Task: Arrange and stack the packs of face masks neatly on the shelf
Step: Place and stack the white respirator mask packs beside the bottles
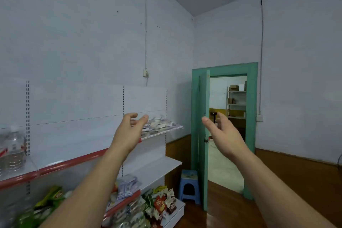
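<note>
A loose heap of pale face mask packs point(160, 126) lies on the top white shelf point(172, 130) at the far end of the wall unit. My left hand point(129, 131) is raised in front of that heap, fingers relaxed and slightly curved, holding nothing. My right hand point(224, 135) is held up to the right, in front of the green door frame, fingers spread and empty. More mask packs point(127, 186) lie on a lower shelf under my left forearm.
A large water bottle point(13, 152) stands on the red-edged shelf point(55, 168) at the left. Snack bags point(161, 203) fill the bottom shelves. A blue plastic stool point(188, 185) stands by the open green door point(203, 135). The middle white shelf point(161, 168) is bare.
</note>
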`<state>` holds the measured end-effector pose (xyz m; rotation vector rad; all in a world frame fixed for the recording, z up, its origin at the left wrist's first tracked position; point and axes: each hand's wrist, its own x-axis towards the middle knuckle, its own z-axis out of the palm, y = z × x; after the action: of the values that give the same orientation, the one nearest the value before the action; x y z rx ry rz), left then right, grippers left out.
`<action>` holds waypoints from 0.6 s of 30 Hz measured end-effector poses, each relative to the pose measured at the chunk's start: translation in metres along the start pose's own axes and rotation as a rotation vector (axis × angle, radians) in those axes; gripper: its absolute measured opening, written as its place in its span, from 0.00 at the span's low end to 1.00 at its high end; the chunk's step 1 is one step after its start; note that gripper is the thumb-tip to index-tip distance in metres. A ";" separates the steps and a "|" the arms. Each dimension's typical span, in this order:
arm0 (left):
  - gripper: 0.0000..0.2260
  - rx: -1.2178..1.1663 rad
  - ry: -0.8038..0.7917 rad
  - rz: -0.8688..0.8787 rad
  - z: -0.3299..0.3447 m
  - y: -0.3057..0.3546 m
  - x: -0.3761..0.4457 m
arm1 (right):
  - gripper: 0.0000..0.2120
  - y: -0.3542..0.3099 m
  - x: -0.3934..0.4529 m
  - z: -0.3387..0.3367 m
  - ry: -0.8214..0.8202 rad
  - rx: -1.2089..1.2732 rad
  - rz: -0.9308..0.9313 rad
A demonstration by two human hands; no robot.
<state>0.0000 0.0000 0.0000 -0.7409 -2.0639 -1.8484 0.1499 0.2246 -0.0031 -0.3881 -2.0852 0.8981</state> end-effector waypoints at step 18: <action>0.22 -0.011 -0.135 -0.029 0.034 -0.148 0.200 | 0.42 0.052 0.163 0.183 -0.021 -0.142 0.053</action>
<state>-0.2418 0.0632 -0.0256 -0.8647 -2.1593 -1.8739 -0.0971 0.2646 -0.0240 -0.5133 -2.1737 0.7895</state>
